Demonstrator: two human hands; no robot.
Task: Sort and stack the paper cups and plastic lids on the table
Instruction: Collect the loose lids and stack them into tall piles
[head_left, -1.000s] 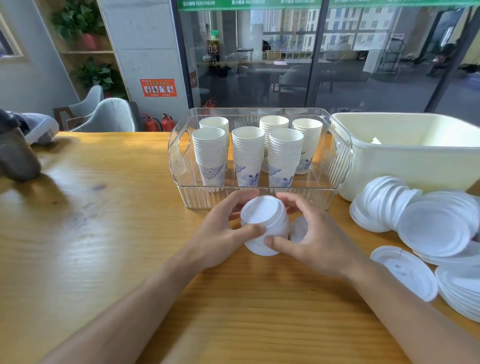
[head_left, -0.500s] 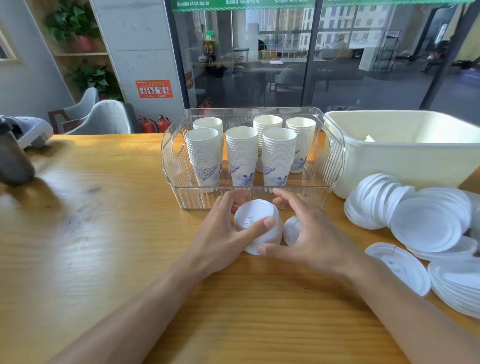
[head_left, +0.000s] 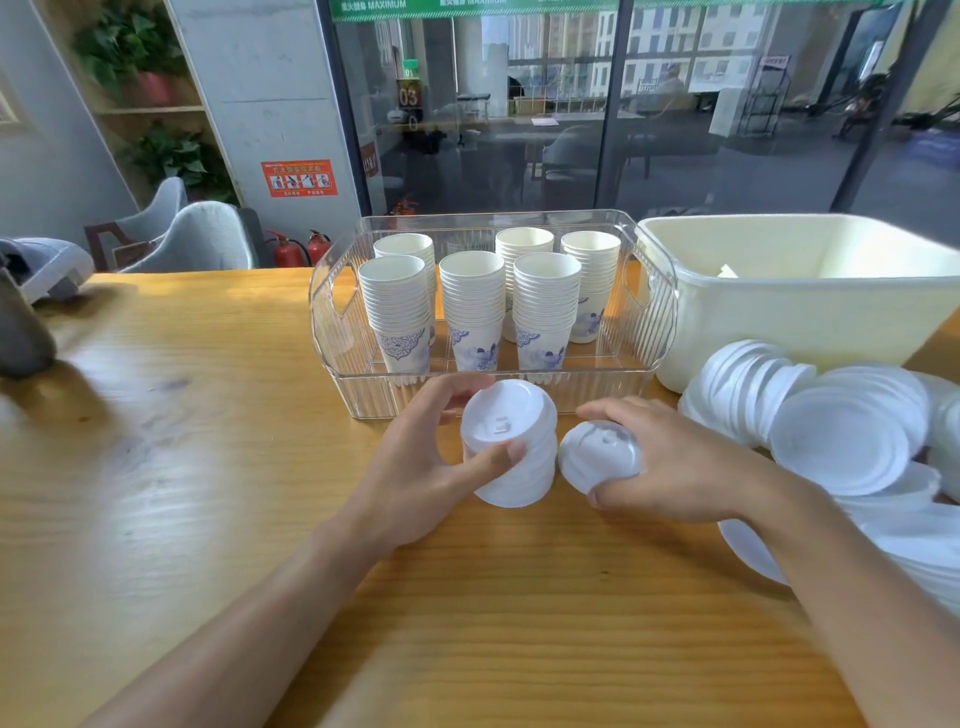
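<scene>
Wooden surface (head_left: 208, 467) seen from the head camera. The left hand (head_left: 415, 467) curls its grip around a stack of white round plastic lids (head_left: 511, 441), thumb on the near side, fingers behind; the stack stands on the surface just in front of the clear ribbed plastic bin (head_left: 332, 332). The right hand (head_left: 675, 462) pinches a single white plastic lid (head_left: 597, 454), tilted on edge just beside the stack. Inside the bin stand six upright stacks of white paper cups with blue print (head_left: 472, 312). Toward the right edge lies a loose heap of white plastic lids (head_left: 841, 441), in front of a cream rectangular plastic tub (head_left: 810, 312).
</scene>
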